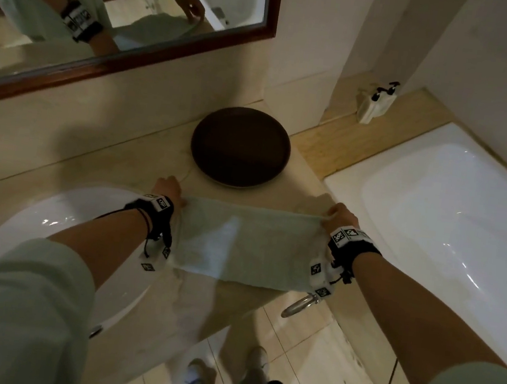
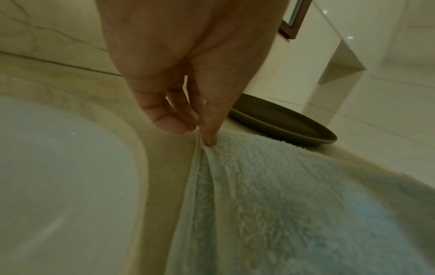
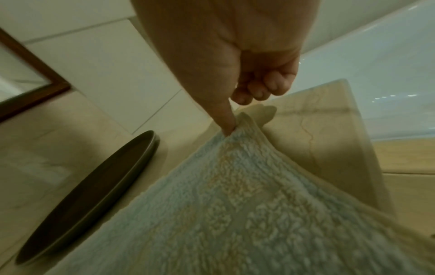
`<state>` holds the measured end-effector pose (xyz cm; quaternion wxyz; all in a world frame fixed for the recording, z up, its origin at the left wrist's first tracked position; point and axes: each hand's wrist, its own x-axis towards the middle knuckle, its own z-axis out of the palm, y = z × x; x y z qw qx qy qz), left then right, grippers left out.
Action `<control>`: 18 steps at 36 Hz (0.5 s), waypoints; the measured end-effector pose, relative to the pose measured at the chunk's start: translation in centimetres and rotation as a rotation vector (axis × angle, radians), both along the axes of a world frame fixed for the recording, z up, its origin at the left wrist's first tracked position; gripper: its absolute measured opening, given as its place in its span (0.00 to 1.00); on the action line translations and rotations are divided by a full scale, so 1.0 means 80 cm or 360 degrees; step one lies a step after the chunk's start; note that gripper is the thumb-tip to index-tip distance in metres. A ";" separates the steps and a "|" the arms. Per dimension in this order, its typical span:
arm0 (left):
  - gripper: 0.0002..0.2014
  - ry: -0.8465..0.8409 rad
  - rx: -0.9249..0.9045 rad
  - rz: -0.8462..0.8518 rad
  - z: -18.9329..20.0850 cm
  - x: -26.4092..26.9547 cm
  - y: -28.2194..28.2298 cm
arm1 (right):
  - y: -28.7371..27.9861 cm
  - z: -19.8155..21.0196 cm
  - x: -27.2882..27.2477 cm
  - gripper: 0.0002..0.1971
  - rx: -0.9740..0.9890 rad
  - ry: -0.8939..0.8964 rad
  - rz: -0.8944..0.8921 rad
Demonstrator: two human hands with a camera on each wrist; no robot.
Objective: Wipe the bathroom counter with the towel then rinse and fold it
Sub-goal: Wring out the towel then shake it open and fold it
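A pale blue-green towel (image 1: 248, 245) hangs stretched between my two hands above the beige marble counter (image 1: 140, 165). My left hand (image 1: 171, 189) pinches its far left corner, thumb against fingers, as the left wrist view shows on the towel (image 2: 294, 195) at my left hand (image 2: 200, 134). My right hand (image 1: 340, 215) pinches the far right corner. In the right wrist view my right hand (image 3: 231, 128) has the thumb on the towel (image 3: 235, 204) and the other fingers curled. The near edge hangs loose toward me.
A dark round tray (image 1: 240, 147) lies on the counter just beyond the towel. The white sink basin (image 1: 59, 225) is at the left, a white bathtub (image 1: 453, 216) at the right with pump bottles (image 1: 376, 101) on its ledge. A framed mirror (image 1: 125, 7) hangs behind.
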<state>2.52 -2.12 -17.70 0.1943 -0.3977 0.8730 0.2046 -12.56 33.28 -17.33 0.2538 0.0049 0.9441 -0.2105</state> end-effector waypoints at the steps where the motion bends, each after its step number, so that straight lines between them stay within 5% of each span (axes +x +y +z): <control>1: 0.23 0.0035 -0.0023 0.0004 0.002 0.001 0.001 | -0.001 0.001 0.001 0.14 0.0033 0.0028 0.0013; 8: 0.19 0.0249 0.0013 -0.0053 0.008 0.013 0.025 | -0.001 -0.001 0.043 0.19 0.0065 0.0525 0.0291; 13: 0.35 -0.0028 0.0256 0.0137 -0.004 0.027 0.034 | 0.002 -0.003 0.065 0.27 0.0212 0.0154 0.0034; 18: 0.38 0.0063 0.0493 0.0409 -0.021 0.053 0.031 | 0.028 -0.007 0.080 0.25 0.0244 0.0022 0.0221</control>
